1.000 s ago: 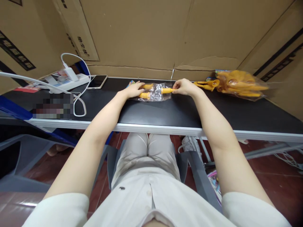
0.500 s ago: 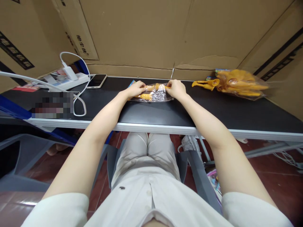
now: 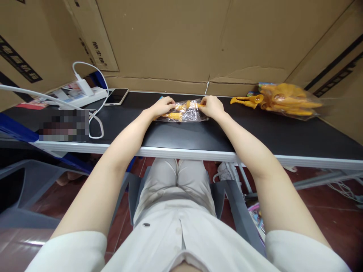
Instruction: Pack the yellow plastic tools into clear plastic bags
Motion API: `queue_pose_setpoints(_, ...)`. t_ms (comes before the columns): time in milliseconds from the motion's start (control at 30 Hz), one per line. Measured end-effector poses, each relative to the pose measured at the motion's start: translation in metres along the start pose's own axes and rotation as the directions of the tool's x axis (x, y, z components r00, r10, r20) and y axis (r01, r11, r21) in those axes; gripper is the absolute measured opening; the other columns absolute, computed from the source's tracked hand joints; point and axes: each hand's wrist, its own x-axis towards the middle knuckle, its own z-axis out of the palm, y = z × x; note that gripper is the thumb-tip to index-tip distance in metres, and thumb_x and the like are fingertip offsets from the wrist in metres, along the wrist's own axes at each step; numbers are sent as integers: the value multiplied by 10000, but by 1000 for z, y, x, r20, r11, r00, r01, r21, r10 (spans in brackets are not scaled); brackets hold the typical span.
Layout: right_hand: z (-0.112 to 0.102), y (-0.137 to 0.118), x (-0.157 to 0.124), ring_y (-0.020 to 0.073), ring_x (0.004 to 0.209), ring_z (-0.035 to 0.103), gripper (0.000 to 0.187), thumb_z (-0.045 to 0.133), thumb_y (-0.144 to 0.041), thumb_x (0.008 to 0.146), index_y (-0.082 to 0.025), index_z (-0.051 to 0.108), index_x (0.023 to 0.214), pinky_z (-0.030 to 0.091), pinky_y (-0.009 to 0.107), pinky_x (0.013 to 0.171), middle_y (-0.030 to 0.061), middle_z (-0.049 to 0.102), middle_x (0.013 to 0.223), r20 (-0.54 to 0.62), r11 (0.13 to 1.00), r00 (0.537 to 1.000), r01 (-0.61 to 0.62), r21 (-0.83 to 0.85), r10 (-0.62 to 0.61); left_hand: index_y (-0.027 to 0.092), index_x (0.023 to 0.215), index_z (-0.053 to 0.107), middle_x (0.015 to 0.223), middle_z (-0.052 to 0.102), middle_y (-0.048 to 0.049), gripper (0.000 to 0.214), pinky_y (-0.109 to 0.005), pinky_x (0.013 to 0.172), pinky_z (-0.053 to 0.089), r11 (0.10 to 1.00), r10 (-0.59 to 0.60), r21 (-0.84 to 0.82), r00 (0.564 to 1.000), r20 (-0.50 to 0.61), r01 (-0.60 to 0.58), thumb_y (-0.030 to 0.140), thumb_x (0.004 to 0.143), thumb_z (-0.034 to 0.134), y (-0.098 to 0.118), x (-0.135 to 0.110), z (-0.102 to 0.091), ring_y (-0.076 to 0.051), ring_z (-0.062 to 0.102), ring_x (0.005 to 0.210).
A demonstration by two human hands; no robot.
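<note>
A clear plastic bag point(image 3: 194, 115) with orange-yellow plastic parts point(image 3: 173, 116) inside lies on the black table, between my two hands. My left hand point(image 3: 162, 106) is closed on the bag's left end, where a bit of blue header shows behind the fingers. At the other end my right hand point(image 3: 212, 106) pinches the bag by its upper right corner, next to an orange part. The exact shape of the parts is blurred by glare on the plastic.
Toward the right lie loose orange plastic pieces point(image 3: 247, 101) and a fuller bag of orange parts point(image 3: 289, 100). On the left are a phone point(image 3: 117, 96), a white power strip point(image 3: 85, 99) and a looping white cable point(image 3: 98, 122). Cardboard point(image 3: 176, 41) walls the table's back.
The plastic and the orange parts in the bag have shifted slightly, and less of the blue header shows by my left hand. Both hands stay almost where they were.
</note>
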Motion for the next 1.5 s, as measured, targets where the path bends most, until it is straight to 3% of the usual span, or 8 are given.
queue_pose_setpoints(233,-2,-7,-4,393,1120,717,196,671,-258,910,-198,801,1044,588,516,973,170,767,1144,23,1000,1000,-15,-5,15,95,1352,714,1488,688,-206,565,-406,1245,444,992,-110,38,971,-213,121,315,1113,252,-7,6,3,-307,615,1433)
queue_pose_setpoints(433,6,-8,-2,371,1076,719,162,659,-215,888,-196,775,999,589,464,926,165,774,1102,23,998,1000,1,60,-2,87,1463,669,1550,668,-197,612,-420,1253,444,979,-202,-53,957,-210,195,324,1115,225,-13,7,1,-309,611,1470)
queue_pose_setpoints(600,15,-8,2,321,1192,685,107,648,-226,909,-181,721,974,542,444,1090,146,747,1230,34,960,975,208,186,-218,69,1479,664,1579,646,-201,633,-395,1266,429,978,-207,-68,957,-203,197,329,1114,216,-13,8,2,-292,596,1498)
queue_pose_setpoints(733,18,-8,3,293,1338,635,294,627,-104,850,-161,708,1127,483,417,1185,174,647,1465,43,911,940,318,262,-340,88,1486,663,1581,650,-183,634,-405,1269,429,978,-201,-101,955,-217,182,346,1112,221,-17,12,4,-286,600,1492)
queue_pose_setpoints(933,21,-11,-3,364,1126,701,241,591,-218,976,-153,687,1186,548,464,1012,195,754,1228,35,989,990,131,75,-134,158,1512,652,1581,656,-147,601,-417,1275,420,978,-176,-154,959,-222,143,382,1125,251,-28,19,8,-272,592,1505)
queue_pose_setpoints(1133,15,-10,3,323,1208,720,395,475,-50,921,-122,744,1202,541,393,1065,176,776,1294,95,979,984,138,151,-153,135,1476,665,1569,659,-164,568,-381,1266,428,982,-171,-117,963,-207,149,354,1139,263,-19,13,6,-264,600,1492)
queue_pose_setpoints(1300,-8,37,23,391,1319,669,416,508,-103,909,-120,765,1237,497,565,1174,221,740,1335,-83,995,996,-28,97,36,93,1548,609,1682,553,-181,581,-363,1343,319,999,-37,1,986,-161,37,330,1135,275,-15,9,1,-250,498,1592)
queue_pose_setpoints(1500,-33,110,14,439,1655,296,646,553,-154,1008,-70,500,1647,323,669,1243,323,343,1735,-222,942,930,-321,-97,294,148,1628,535,1769,442,-142,602,-409,1388,223,997,80,21,993,-91,-79,391,1136,289,-18,6,1,-234,362,1679)
